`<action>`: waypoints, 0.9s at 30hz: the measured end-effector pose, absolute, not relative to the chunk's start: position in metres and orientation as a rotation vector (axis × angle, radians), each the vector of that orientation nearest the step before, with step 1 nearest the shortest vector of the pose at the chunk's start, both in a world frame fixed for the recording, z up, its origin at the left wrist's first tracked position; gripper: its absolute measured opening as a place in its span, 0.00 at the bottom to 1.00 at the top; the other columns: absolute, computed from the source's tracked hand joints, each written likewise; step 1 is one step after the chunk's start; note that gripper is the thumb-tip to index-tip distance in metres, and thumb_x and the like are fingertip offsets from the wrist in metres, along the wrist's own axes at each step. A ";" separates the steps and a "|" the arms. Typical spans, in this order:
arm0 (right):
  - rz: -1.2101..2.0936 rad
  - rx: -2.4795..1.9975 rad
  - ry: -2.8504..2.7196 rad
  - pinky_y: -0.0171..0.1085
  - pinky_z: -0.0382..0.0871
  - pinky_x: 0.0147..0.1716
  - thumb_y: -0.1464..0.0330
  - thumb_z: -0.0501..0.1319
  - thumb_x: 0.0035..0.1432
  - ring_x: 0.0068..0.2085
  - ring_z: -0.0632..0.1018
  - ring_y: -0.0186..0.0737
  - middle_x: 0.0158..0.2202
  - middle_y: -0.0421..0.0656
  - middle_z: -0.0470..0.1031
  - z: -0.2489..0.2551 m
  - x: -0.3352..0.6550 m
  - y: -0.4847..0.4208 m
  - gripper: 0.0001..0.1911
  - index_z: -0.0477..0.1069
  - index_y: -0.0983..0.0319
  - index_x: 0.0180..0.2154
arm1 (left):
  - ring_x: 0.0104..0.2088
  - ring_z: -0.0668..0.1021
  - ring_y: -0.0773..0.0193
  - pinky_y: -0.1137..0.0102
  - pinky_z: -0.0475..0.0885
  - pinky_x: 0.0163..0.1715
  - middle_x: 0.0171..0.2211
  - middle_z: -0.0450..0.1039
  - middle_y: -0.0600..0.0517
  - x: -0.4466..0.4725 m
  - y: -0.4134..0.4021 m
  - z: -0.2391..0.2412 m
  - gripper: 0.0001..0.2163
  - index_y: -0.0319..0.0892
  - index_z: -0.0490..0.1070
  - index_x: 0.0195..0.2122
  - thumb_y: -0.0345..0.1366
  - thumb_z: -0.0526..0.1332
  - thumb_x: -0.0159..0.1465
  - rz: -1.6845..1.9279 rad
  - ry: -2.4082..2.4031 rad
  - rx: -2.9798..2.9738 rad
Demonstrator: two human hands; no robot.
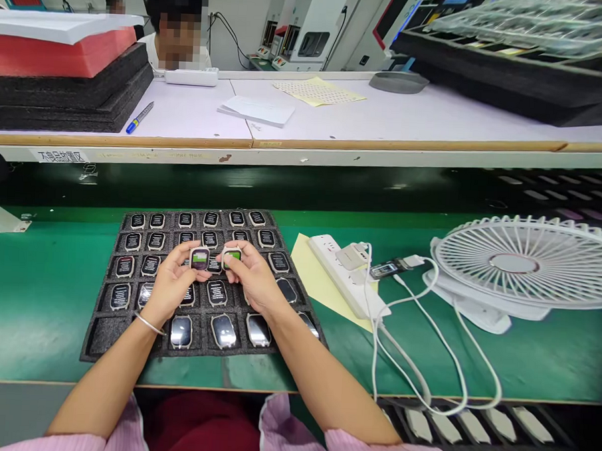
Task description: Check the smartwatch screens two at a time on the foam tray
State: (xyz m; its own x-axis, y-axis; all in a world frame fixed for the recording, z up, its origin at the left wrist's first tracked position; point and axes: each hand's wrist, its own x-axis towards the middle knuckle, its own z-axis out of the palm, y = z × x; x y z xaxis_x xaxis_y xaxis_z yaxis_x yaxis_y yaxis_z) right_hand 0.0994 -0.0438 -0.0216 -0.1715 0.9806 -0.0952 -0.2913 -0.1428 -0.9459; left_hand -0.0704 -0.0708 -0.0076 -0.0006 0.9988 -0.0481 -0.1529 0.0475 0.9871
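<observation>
My left hand (172, 276) is closed around the edges of a smartwatch body (200, 257) without a strap, its screen lit. In my right hand (251, 276) is a second smartwatch body (231, 254), with the thumb on its lit, partly green screen. Both watches are held side by side just above a dark grey foam tray (107, 337). Rows of similar watch bodies lie in the tray's pockets, many with white text on black screens. Those in the nearest row, such as this watch (181, 332), have dark screens. The front left pocket holds no watch.
Right of the tray, a white power strip (349, 274) with chargers and cables rests on yellow paper. Farther right stands a white fan (516, 265). A raised shelf (335, 124) behind carries foam stacks, papers and a pen (140, 117). A person (177, 30) sits beyond it.
</observation>
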 end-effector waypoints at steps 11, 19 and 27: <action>1.589 -0.945 -0.964 0.34 0.61 0.24 0.66 0.66 0.50 0.23 0.71 0.30 0.35 0.39 0.79 -0.018 0.100 -0.043 0.19 0.70 0.57 0.45 | 0.30 0.83 0.65 0.66 0.80 0.36 0.45 0.77 0.49 -0.070 -0.071 -0.006 0.20 0.43 0.69 0.51 0.31 0.62 0.55 1.256 1.127 1.017; 1.589 -0.929 -0.949 0.34 0.61 0.25 0.67 0.67 0.48 0.24 0.72 0.30 0.36 0.39 0.79 -0.019 0.101 -0.044 0.20 0.69 0.57 0.45 | 0.29 0.83 0.64 0.68 0.79 0.33 0.39 0.76 0.52 -0.071 -0.070 -0.004 0.17 0.43 0.70 0.49 0.40 0.63 0.59 1.276 1.122 0.953; 1.620 -0.941 -0.913 0.35 0.60 0.22 0.60 0.65 0.53 0.21 0.70 0.31 0.32 0.40 0.80 -0.020 0.101 -0.042 0.17 0.70 0.58 0.44 | 0.21 0.75 0.72 0.75 0.72 0.22 0.34 0.73 0.55 -0.071 -0.069 -0.007 0.16 0.42 0.69 0.41 0.44 0.68 0.56 1.308 1.232 1.053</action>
State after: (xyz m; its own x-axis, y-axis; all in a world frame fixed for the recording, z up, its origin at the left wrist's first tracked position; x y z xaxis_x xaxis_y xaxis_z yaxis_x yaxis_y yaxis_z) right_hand 0.1013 -0.0415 -0.0198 -0.1872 0.9721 -0.1414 -0.3821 -0.2046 -0.9012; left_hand -0.0709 -0.0688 -0.0067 -0.1093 0.9931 -0.0429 -0.1020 0.0317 0.9943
